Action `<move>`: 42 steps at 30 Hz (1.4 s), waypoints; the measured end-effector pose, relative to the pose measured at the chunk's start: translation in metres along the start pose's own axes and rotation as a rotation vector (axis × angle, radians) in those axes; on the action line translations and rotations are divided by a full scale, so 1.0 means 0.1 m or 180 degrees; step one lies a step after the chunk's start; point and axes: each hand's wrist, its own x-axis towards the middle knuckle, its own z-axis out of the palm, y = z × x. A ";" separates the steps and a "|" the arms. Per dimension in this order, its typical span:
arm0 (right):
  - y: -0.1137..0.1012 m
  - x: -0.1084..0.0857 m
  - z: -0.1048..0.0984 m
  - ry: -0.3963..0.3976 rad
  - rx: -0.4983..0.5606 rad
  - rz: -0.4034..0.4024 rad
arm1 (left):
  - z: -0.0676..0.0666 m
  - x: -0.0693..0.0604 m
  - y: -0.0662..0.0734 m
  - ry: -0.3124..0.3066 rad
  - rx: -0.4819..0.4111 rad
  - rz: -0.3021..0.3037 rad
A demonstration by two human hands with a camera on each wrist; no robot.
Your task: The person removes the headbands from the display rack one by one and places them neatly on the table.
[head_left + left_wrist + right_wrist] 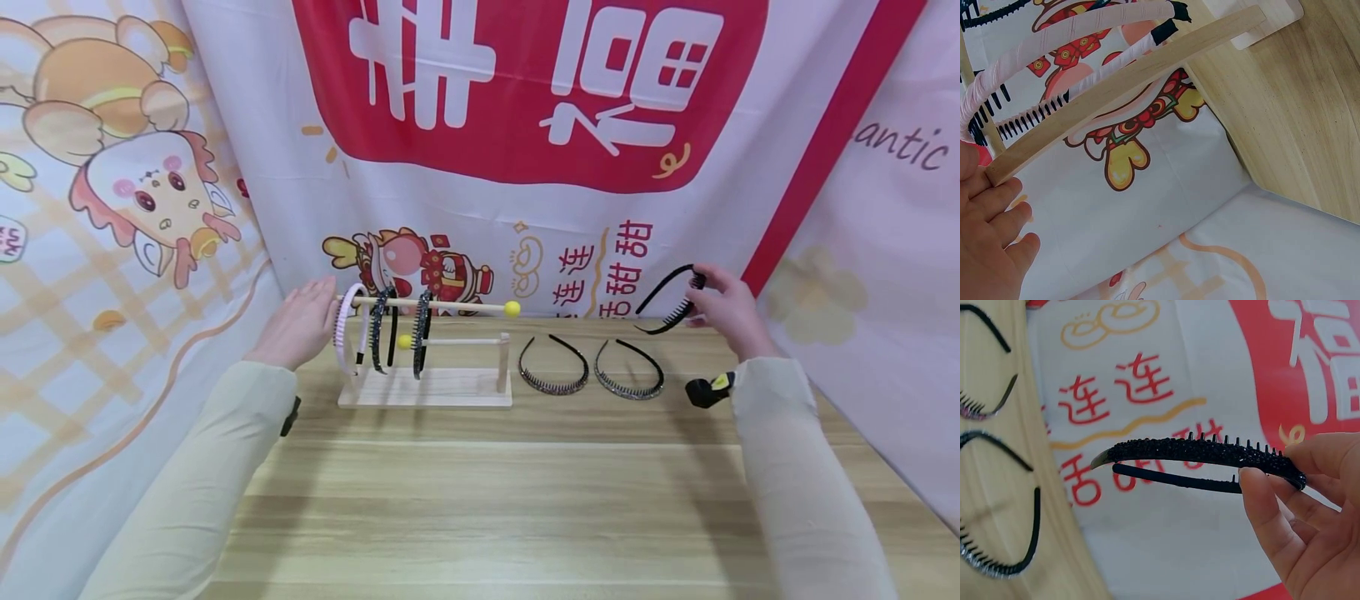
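Observation:
My right hand [723, 308] pinches a black beaded headband [1191, 451] with comb teeth, raised above the table at the right. My left hand [296, 325] touches the top left end of a wooden rack [1129, 84], its fingers nearly straight. On the rack's upper rod hang a pink wrapped headband [341, 329] at the left and two dark glittery ones, one [377, 333] beside it and the other [422, 337] further right.
Two toothed headbands, one [555, 388] nearer the rack and one [630, 392] to its right, lie on the wooden table [480, 508]. Yellow balls cap the rods. Printed cloth [480, 200] hangs behind and at both sides.

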 end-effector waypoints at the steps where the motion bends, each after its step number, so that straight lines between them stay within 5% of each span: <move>1: 0.03 0.00 -0.01 -0.0003 0.0022 0.0019 | 0.00 0.00 0.00 0.0002 0.0001 0.0001; 30: 1.10 -0.18 -0.19 0.0338 0.0350 0.0218 | 0.01 0.03 -0.02 -0.0010 -0.0035 0.0004; 37: 1.24 -0.25 -0.20 0.0318 0.0513 0.0440 | 0.02 0.02 -0.02 -0.0027 -0.0019 -0.0020; 42: 1.34 -0.32 -0.19 0.0206 0.0324 0.0602 | 0.02 0.02 -0.02 -0.0013 -0.0035 -0.0020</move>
